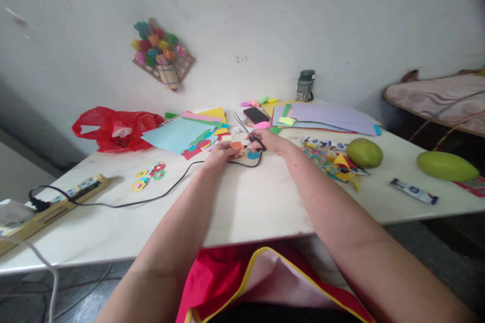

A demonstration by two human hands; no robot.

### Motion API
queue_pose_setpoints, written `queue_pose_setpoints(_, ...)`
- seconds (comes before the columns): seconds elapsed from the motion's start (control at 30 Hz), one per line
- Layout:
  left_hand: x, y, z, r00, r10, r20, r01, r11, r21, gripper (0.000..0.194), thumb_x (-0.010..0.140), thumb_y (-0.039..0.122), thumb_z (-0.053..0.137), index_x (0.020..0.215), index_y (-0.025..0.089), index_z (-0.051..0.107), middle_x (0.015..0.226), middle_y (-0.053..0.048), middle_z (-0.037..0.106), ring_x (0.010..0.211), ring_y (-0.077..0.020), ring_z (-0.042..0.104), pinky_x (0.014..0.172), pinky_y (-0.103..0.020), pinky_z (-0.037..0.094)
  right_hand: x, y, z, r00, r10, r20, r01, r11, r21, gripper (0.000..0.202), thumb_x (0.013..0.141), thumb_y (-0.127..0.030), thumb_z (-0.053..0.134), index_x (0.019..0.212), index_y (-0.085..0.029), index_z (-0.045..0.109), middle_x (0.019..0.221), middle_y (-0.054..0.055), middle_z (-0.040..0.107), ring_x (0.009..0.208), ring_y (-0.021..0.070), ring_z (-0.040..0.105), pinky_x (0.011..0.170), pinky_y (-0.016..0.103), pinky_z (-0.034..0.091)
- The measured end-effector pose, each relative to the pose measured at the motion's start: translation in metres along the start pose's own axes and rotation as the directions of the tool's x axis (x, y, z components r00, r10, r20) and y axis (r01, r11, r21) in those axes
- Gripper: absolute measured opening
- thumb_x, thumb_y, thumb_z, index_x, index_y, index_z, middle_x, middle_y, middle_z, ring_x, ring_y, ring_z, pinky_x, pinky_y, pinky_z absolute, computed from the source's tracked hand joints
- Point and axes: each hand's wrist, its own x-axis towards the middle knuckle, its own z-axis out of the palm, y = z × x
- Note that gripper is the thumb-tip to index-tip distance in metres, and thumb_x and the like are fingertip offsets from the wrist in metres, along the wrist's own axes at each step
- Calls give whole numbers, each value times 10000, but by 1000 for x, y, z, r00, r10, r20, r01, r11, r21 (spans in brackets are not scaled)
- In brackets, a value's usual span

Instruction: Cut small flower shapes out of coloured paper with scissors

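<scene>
Pinched in the fingers of my left hand (223, 153) is a small orange paper piece (237, 147). Beside it my right hand (267, 141) grips a pair of scissors (240, 121) by the dark handles, blades pointing up and away to the left. The blades look parted and stand clear of the orange piece. A blue paper piece (253, 155) lies on the table just below my right hand. Coloured paper cut-outs (204, 141) are scattered beyond my left hand. Several small paper flowers (151, 175) lie to the left.
Paper sheets (174, 131) and a red plastic bag (117, 128) lie at back left. A black cable (151, 201) runs from the power strip (76, 194) to near my hands. Rightward are paper scraps (337, 164), a green mango-like fruit (364, 153), another (447, 165) and a wrapper (414, 191).
</scene>
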Motion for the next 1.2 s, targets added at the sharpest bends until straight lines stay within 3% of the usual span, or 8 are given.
queue_pose_setpoints(0.23,1,-3,0,999,-5,37,2,997,74,203,563,205,792,628,127,616,534,25,581,514,-85,552,686,-277,506,4,-3,9,997,-54,-48,56,998,35,347,604,-116,763,880,-150,555,585,-57,579,491,74,543,492,187,446)
queue_pose_setpoints(0.4,2,-5,-1,997,-21,69,14,994,105,191,580,189,775,602,123,597,487,45,521,474,-62,485,690,-290,504,4,-3,16,995,-80,-62,82,997,15,309,614,-20,664,880,-143,566,541,-71,549,474,60,492,472,165,392)
queue_pose_setpoints(0.7,2,-2,0,999,-33,12,32,999,34,284,562,228,802,694,129,570,644,-22,664,541,-124,623,615,-264,512,7,-1,15,989,-68,-129,67,998,-16,268,620,-32,659,845,-138,561,500,-62,520,447,73,483,438,170,379)
queue_pose_setpoints(0.93,4,2,1,992,-126,-9,125,990,-58,409,738,541,634,705,140,561,604,-65,655,570,-187,662,637,-331,551,5,-6,21,980,-14,-198,9,1000,-26,240,631,-16,646,816,-139,554,487,-60,515,441,76,483,430,176,397)
queue_pose_setpoints(1.0,4,1,1,994,-109,10,109,993,-47,391,708,507,681,713,132,572,630,-68,666,582,-178,665,646,-313,553,4,-7,23,977,-7,-213,0,999,-32,252,622,-5,654,807,-142,551,488,-64,515,442,72,482,426,169,394)
queue_pose_setpoints(1.13,4,-2,-1,999,-44,14,44,999,17,323,539,266,827,696,117,587,645,-28,667,531,-121,632,607,-248,543,3,-9,25,978,-8,-207,1,999,-33,271,613,2,685,798,-144,551,471,-75,505,434,59,474,423,153,383)
queue_pose_setpoints(1.2,4,-3,-2,1000,-18,-11,18,1000,25,323,524,249,828,674,121,572,622,-7,650,519,-106,617,584,-237,540,3,-9,25,981,-3,-194,-3,1000,-28,267,625,-8,695,807,-143,554,475,-75,512,430,57,481,429,152,387)
